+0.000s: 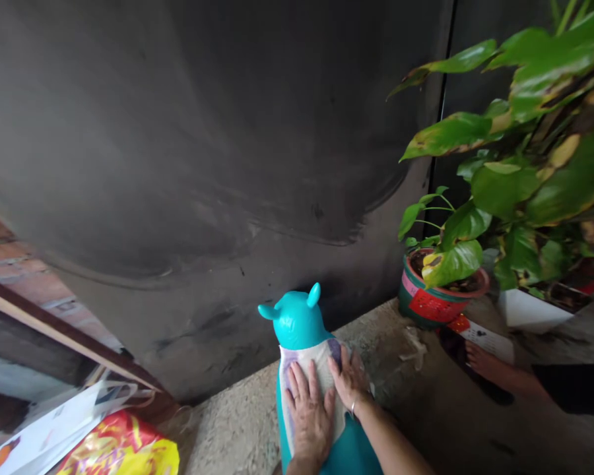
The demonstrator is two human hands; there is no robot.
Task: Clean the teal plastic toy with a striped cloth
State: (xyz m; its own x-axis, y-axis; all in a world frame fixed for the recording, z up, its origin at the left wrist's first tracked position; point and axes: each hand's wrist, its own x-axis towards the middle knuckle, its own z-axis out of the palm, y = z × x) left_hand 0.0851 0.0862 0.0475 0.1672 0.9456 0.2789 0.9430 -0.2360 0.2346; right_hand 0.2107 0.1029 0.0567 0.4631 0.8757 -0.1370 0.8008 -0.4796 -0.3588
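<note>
A turquoise animal-shaped figure [297, 321] with two small ears stands low in the middle of the view, seen from behind or above. Over its back lies a white cloth [297, 356] with purple patches. My left hand [309, 412] rests flat on the cloth, fingers stretched out. Beside it, further right, my right hand [349, 377] presses flat near the cloth's right edge, a thin bracelet at the wrist. Both palms are hidden against the cloth, and the lower part of the figure runs out of the frame.
A dark wall panel [218, 145] rises behind a concrete ledge [228, 425]. To the right stand a potted plant [443, 290] and a white planter [534, 310]. A person's foot [495, 366] is near them. At lower left lie a red and yellow bag [129, 448] and a white bag [54, 429].
</note>
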